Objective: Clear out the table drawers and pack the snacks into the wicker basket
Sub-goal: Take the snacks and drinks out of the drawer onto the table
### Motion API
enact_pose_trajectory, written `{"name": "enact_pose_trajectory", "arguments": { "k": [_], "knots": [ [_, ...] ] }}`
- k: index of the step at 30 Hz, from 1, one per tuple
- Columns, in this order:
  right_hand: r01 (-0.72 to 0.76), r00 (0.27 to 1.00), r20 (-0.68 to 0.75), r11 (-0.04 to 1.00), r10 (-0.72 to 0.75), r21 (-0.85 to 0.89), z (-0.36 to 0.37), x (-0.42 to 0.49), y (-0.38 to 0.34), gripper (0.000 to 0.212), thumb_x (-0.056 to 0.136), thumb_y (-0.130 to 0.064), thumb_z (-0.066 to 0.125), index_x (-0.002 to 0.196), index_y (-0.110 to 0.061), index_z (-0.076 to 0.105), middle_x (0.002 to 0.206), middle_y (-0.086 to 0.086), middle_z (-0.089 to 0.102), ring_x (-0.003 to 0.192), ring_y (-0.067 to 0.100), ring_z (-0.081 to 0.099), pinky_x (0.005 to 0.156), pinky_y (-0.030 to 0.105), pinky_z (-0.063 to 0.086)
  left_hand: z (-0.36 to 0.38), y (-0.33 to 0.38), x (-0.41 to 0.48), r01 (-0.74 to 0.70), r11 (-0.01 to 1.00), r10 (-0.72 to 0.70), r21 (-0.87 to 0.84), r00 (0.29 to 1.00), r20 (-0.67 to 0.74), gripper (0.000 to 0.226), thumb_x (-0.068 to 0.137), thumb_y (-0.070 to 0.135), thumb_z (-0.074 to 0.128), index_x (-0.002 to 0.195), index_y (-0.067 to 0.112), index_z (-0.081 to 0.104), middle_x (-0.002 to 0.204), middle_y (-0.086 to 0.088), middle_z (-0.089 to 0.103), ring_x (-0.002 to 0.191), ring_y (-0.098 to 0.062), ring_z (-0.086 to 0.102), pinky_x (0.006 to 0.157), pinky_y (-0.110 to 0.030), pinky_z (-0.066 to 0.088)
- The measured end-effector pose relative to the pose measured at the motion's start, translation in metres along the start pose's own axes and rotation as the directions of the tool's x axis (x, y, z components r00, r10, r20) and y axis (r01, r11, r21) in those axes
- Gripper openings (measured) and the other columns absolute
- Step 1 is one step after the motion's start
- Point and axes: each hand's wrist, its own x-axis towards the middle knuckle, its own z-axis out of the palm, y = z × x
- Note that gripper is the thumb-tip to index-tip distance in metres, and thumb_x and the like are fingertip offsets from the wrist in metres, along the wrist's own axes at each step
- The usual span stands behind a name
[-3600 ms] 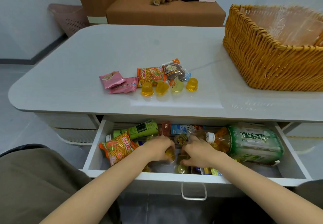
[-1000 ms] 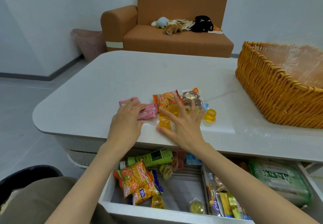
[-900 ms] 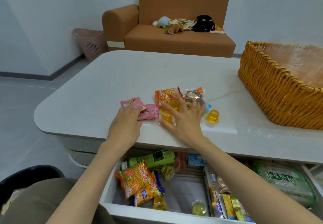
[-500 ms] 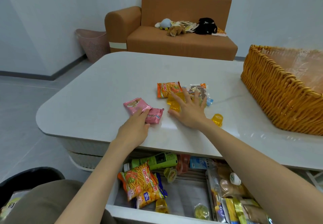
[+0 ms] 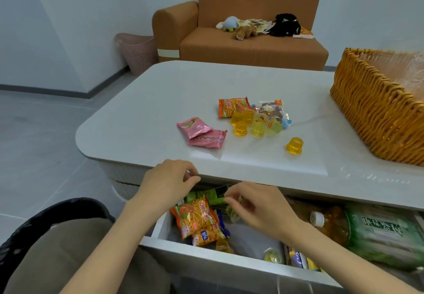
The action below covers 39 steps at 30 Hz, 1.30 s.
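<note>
**Drawer clear-out: next grab about to land**

Step in hand, I'd say: lifting snacks out of the open drawer (image 5: 206, 255) onto the table (image 5: 149, 100). Packing the basket (image 5: 376, 114) hasn't begun, since no snacks show in the part of it in view.

L hand (image 5: 168, 184) hovers over the drawer's left corner, fingers loosely curled, nothing seen in them. R hand (image 5: 263, 205) reaches in w/ fingertips at a jelly cup (image 5: 233, 215) just beside the green packet (image 5: 207, 195). It's too blurred to tell if the cup is pinched yet.

In the drawer: orange snack bags (image 5: 198, 219), front cups (image 5: 223, 245), a bottle (image 5: 330, 224) and a big green pack (image 5: 385, 236). On the tabletop: pink packets (image 5: 199, 131), a heap (image 5: 254, 121) of bags & cups, and a lone cup (image 5: 294, 146) set apart.

Next, prob.: R thumb & fingers close on the cup's sides. It looks slick and could squirt away. L hand is right above the orange bags, so it can take those. The bottle will need a full wrap.
</note>
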Motion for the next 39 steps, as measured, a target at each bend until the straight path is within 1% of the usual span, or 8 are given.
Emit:
{"name": "enact_pose_trajectory", "arguments": {
  "k": [5,10,16,20,27,31,34,39],
  "knots": [
    [-0.056,0.941,0.334,0.998,0.062,-0.03,0.054,-0.008,0.007,0.029,0.096,-0.047,0.045,0.112,-0.026,0.057,0.097,-0.009,0.065,0.085,0.01,0.061,0.066,0.022,0.044,0.015,-0.019,0.006,0.0,0.995,-0.022,0.1,0.976,0.217,0.036,0.092,0.037,0.059,0.126,0.026,0.058,0.115,0.01,0.065,0.104,-0.009,0.059,0.09,-0.031,0.05],
    [-0.415,0.787,0.503,0.91,0.358,0.001,0.09,-0.007,0.02,0.052,0.087,-0.048,0.061,0.128,-0.017,0.05,0.123,0.003,0.056,0.11,0.018,0.054,0.091,0.03,0.046,0.039,-0.027,0.015,-0.064,0.988,0.001,0.142,0.914,0.407,0.059,0.089,0.037,0.064,0.142,0.023,0.043,0.138,0.002,0.052,0.124,-0.016,0.051,0.101,-0.037,0.044],
    [-0.448,0.649,0.679,0.894,0.344,-0.024,0.109,-0.032,0.018,0.087,0.082,-0.049,0.067,0.149,-0.017,0.022,0.15,0.006,0.029,0.138,0.027,0.024,0.114,0.035,0.023,0.07,-0.022,0.02,-0.138,0.959,-0.028,0.249,0.825,0.564,0.075,0.084,0.036,0.07,0.146,0.016,0.034,0.142,-0.006,0.048,0.125,-0.024,0.05,0.1,-0.04,0.046],
    [-0.429,0.601,0.702,0.895,0.382,-0.12,0.112,-0.039,0.016,0.088,0.077,-0.06,0.066,0.145,-0.016,0.031,0.148,0.011,0.026,0.136,0.029,0.02,0.115,0.04,0.022,0.077,-0.015,0.021,-0.105,0.971,-0.043,0.217,0.81,0.586,0.091,0.08,0.035,0.075,0.149,0.01,0.021,0.141,-0.011,0.047,0.125,-0.027,0.05,0.096,-0.036,0.046],
    [-0.428,0.686,0.638,0.903,0.349,-0.035,0.098,-0.043,0.023,0.08,0.07,-0.056,0.074,0.132,-0.018,0.041,0.132,0.001,0.048,0.126,0.02,0.033,0.109,0.034,0.029,0.072,-0.008,0.026,-0.153,0.966,-0.019,0.21,0.766,0.643,0.062,0.084,0.035,0.07,0.134,0.009,0.045,0.133,-0.007,0.052,0.118,-0.024,0.052,0.093,-0.031,0.044],
    [-0.486,0.74,0.566,0.871,0.363,0.077,0.067,-0.038,0.019,0.058,0.069,-0.045,0.078,0.11,-0.024,0.044,0.11,-0.005,0.057,0.097,0.009,0.053,0.08,0.024,0.047,0.052,-0.007,0.024,-0.179,0.976,0.076,0.123,0.812,0.578,0.047,0.086,0.031,0.069,0.124,0.013,0.049,0.121,-0.002,0.054,0.108,-0.019,0.053,0.082,-0.027,0.041],
    [-0.465,0.829,0.434,0.866,0.353,0.183,0.039,-0.035,0.014,0.052,0.07,-0.045,0.077,0.105,-0.025,0.045,0.101,-0.009,0.056,0.088,0.004,0.054,0.073,0.023,0.047,0.028,-0.013,0.021,-0.154,0.972,0.223,-0.175,0.833,0.506,0.037,0.083,0.035,0.072,0.111,0.021,0.052,0.102,0.008,0.056,0.097,-0.013,0.055,0.083,-0.028,0.046],
    [-0.409,0.908,0.216,0.87,0.358,0.276,-0.009,-0.027,0.003,0.05,0.074,-0.041,0.074,0.113,-0.032,0.045,0.102,-0.014,0.057,0.09,0.004,0.058,0.072,0.028,0.05,-0.01,-0.009,0.017,-0.028,0.745,0.278,-0.667,0.921,0.272,0.049,0.076,0.043,0.075,0.118,0.023,0.061,0.112,0.0,0.067,0.099,-0.017,0.068,0.087,-0.035,0.056]
  ]
}}
